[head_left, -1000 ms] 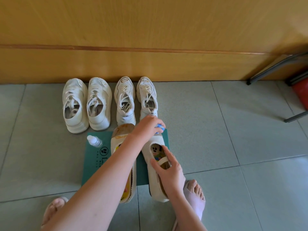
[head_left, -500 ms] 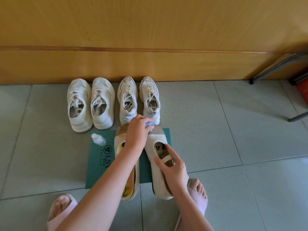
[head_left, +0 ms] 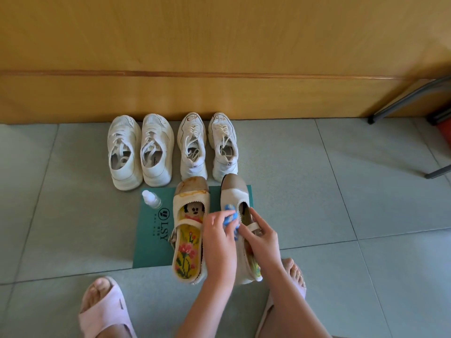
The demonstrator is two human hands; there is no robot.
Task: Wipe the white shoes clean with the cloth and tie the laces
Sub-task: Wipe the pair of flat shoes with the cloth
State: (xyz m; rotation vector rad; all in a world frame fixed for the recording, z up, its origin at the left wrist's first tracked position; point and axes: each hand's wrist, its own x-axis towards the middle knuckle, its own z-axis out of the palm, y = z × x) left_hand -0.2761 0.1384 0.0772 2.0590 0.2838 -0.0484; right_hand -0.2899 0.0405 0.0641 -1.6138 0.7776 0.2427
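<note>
Two cream strap shoes with tan toes stand on a green mat [head_left: 151, 230]. The left strap shoe [head_left: 191, 198] has brown stains on its toe. My left hand [head_left: 219, 235] grips a blue cloth [head_left: 230, 217] and presses it on the right strap shoe [head_left: 234, 198] beside its opening. My right hand [head_left: 262, 237] holds that shoe at its strap and rim, with the fingers lying over the opening. Two pairs of white lace-up sneakers stand by the wooden wall: one pair [head_left: 141, 152] on the left, the other pair [head_left: 207, 145] to its right, with loose laces.
A small clear bottle [head_left: 151, 198] with a white cap stands on the mat's far left corner. My feet in pink slippers [head_left: 102, 311] rest on the grey tiles near me. Dark metal furniture legs [head_left: 400, 101] and a red object stand at the far right.
My left hand has drawn the blue cloth back from the right strap shoe's toe to beside its opening. My right hand has stayed on the shoe.
</note>
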